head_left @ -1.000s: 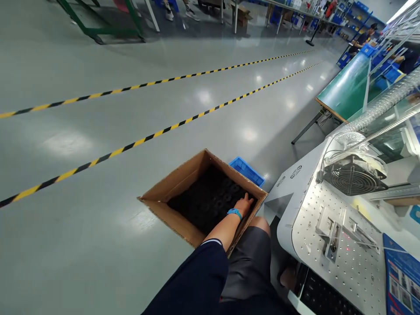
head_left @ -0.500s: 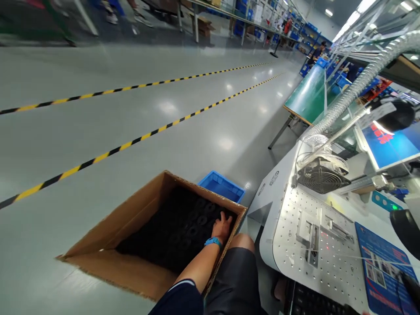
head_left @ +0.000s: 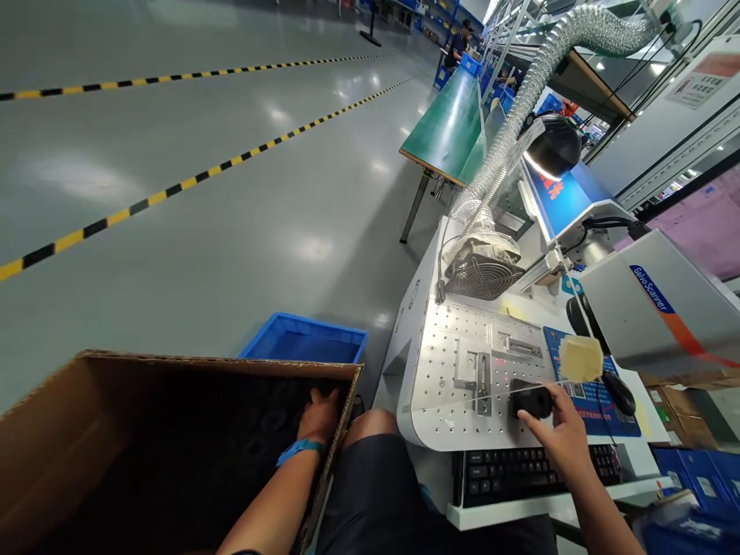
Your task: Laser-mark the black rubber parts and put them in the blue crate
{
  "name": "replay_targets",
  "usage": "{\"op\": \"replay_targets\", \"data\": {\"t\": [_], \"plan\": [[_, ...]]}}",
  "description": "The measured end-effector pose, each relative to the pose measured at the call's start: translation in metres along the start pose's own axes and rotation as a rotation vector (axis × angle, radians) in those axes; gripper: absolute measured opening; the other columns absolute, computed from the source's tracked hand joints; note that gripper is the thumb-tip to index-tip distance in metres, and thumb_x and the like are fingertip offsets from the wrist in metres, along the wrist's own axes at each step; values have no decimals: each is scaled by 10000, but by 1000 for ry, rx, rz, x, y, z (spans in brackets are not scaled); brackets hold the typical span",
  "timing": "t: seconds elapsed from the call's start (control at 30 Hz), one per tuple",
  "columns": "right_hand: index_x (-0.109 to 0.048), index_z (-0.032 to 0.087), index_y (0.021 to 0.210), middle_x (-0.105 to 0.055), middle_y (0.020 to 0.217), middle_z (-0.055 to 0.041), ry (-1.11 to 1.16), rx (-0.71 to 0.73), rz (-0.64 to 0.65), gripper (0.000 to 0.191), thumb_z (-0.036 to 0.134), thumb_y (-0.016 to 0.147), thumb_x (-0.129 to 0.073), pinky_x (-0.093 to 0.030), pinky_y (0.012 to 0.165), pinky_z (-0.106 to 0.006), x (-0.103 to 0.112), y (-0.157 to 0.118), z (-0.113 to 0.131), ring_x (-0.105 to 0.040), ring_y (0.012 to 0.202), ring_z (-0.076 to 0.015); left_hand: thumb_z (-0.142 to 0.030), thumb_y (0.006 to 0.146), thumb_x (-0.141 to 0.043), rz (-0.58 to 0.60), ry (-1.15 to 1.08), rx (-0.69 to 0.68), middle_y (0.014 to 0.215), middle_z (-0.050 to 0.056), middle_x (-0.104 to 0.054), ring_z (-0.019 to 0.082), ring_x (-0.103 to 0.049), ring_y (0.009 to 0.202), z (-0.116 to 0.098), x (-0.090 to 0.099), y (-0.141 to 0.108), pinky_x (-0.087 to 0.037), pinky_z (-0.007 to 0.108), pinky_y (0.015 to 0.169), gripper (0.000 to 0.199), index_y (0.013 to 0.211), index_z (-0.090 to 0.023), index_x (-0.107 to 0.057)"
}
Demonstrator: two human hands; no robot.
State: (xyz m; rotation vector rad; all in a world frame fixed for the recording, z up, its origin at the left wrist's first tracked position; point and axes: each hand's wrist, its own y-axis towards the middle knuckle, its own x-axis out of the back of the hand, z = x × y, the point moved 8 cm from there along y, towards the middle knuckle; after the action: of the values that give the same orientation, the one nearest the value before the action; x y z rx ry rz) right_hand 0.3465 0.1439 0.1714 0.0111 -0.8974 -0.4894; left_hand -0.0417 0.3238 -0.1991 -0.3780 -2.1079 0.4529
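My left hand (head_left: pixel 320 418), with a blue wristband, is down inside the cardboard box (head_left: pixel 225 361) near its far right corner. Two of its fingers show, apart, over the dark round parts (head_left: pixel 274 418) in the box; the other fingertips are lost in shadow. On the right, my right hand (head_left: pixel 558 432) pinches a black cylindrical part (head_left: pixel 532 401) with a hole in its end. It holds this part at the front right of the perforated metal plate (head_left: pixel 442 370), beside the small metal fixture (head_left: pixel 483 383).
A blue tray (head_left: pixel 309 339) is behind the box. Past the plate stand a fan (head_left: pixel 484 276), a foil duct (head_left: pixel 535 85) and a scanner housing (head_left: pixel 664 301). A keyboard (head_left: pixel 520 470) lies in front, a mouse (head_left: pixel 618 393) at right. A person (head_left: pixel 459 45) is far off.
My view has swung to the right. My right hand has come into sight with the black cylindrical part. My left hand stays in the box, its fingers less spread.
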Motion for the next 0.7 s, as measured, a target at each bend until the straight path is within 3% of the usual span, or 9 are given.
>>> {"op": "replay_targets", "data": {"t": [0.23,0.37,0.53,0.7], "plan": [[-645,247,1171,-584,1294,-98,-18,49,130,489,437,741,-778,-541,826,-402,-28,45,10,-558,1178,-298,-342,892,-457,-11,57,-21,1301,215,-472,370,-606,1034,12,-4,-15,-463,461,893,416,1253,-201,-605],[-650,241,1169,-587,1260,-101,28,40,145,513,470,731,-784,-543,831,-409,-34,58,7,-584,1119,-290,-282,890,-448,-48,54,-27,1286,196,-461,348,-615,1014,17,2,-27,-475,452,901,420,1273,-207,-604],[-642,229,1157,-617,1187,-96,19,59,126,545,492,707,-800,-525,884,-445,-37,66,4,-593,1077,-294,-296,867,-500,-160,15,-32,1287,199,-422,330,-632,997,19,25,-50,-483,450,941,385,1204,-156,-623],[-645,223,1144,-631,1141,-91,10,82,83,531,469,698,-797,-507,904,-463,-36,65,5,-591,1072,-301,-442,836,-549,-282,-47,-48,1171,151,-474,309,-583,1101,13,62,-101,-483,406,998,387,1086,-156,-622]]}}
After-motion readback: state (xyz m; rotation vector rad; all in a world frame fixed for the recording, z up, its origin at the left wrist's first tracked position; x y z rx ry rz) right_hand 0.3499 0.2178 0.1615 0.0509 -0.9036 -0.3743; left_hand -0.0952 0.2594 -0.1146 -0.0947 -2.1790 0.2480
